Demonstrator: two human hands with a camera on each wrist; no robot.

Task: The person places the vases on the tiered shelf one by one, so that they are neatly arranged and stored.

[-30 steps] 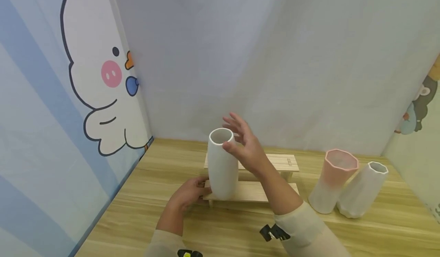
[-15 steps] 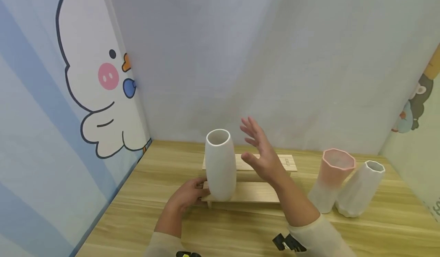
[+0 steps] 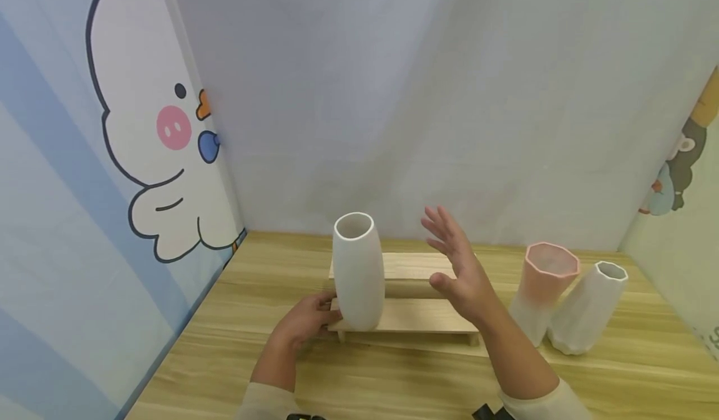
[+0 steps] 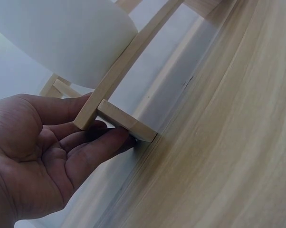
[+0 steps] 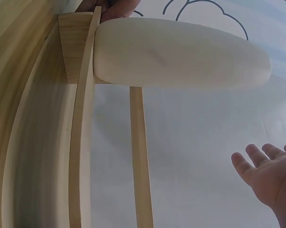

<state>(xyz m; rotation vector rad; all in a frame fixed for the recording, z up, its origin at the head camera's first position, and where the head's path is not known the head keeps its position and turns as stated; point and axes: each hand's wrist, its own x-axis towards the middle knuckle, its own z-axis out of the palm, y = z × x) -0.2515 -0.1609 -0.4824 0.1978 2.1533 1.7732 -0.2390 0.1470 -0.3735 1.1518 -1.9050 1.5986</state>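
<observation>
A tall white vase (image 3: 359, 276) stands upright at the left end of the lower step of a two-tier wooden stand (image 3: 424, 316). My left hand (image 3: 303, 320) grips that end of the stand. In the left wrist view, the left hand (image 4: 33, 152) has its thumb at the step's edge and its fingers curled by the leg (image 4: 128, 121). My right hand (image 3: 463, 276) is raised to the right of the vase, apart from it, with fingers extended and nothing held. The right wrist view shows the right hand (image 5: 271, 180) well away from the vase (image 5: 181, 54).
To the right on the wood-grain table (image 3: 393, 376) are a pink-and-white vase (image 3: 547, 289) and a white faceted vase (image 3: 590, 311), close together. A grey-white curtain (image 3: 393, 95) hangs behind the table. A printed cartoon panel (image 3: 140, 126) borders the left side.
My right hand has drawn away from the vase's upper side and moved right. The vase stays on the lower step, and my left hand keeps its place at the stand's end.
</observation>
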